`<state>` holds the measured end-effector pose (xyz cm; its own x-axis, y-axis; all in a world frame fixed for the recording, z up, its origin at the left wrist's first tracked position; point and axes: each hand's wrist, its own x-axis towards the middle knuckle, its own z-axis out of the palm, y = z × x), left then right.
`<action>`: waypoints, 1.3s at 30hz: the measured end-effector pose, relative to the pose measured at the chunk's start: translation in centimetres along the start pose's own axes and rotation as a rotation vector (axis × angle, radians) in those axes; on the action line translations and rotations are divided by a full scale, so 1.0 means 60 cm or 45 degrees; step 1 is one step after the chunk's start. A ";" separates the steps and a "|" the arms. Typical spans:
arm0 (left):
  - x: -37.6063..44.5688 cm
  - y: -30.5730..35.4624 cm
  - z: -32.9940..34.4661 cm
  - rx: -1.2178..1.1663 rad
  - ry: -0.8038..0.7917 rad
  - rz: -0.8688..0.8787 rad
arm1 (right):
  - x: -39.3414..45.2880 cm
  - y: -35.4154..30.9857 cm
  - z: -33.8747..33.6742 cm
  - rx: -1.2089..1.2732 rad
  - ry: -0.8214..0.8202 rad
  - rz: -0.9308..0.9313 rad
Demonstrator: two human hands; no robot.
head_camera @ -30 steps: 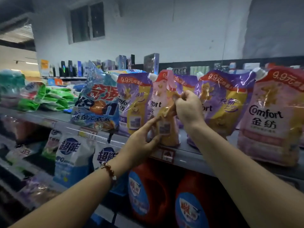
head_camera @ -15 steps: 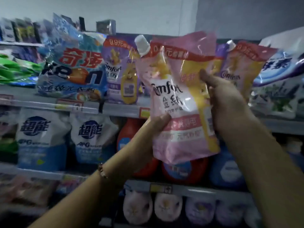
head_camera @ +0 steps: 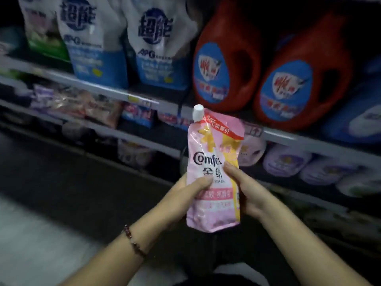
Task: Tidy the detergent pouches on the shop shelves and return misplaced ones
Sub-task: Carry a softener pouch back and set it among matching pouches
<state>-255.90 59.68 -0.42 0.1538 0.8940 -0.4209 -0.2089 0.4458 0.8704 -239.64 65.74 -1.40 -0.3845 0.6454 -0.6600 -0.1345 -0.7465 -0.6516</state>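
A pink Comfort pouch with a white spout cap and a red price band stands upright in front of the lower shelves. My left hand grips its left side, thumb across the front. My right hand grips its right edge, thumb on the printed face. On the shelf below and to the right lie several pale pink and lilac pouches; their print is too blurred to read.
White-and-blue pouches and red detergent jugs stand on the shelf above. A grey shelf edge with price tags runs behind the pouch. Small packets fill the left of the lower shelf. Dark floor lies at left.
The pink pouch came off the top shelf and down in both hands. The view dropped from the top shelf to the lower shelves.
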 end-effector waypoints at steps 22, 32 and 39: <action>-0.055 -0.096 -0.037 -0.160 0.180 -0.078 | 0.004 0.109 0.011 -0.358 0.103 -0.274; -0.041 -0.123 -0.032 -0.821 0.184 -0.363 | -0.077 0.072 0.096 -1.335 0.241 -0.483; -0.042 -0.118 -0.031 -0.866 0.057 -0.365 | -0.076 0.075 0.096 -1.197 0.299 -0.463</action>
<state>-256.60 54.35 -6.00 0.2558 0.7329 -0.6304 -0.7212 0.5789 0.3804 -243.75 58.52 0.80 -0.2615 0.8972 -0.3558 0.5999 -0.1377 -0.7882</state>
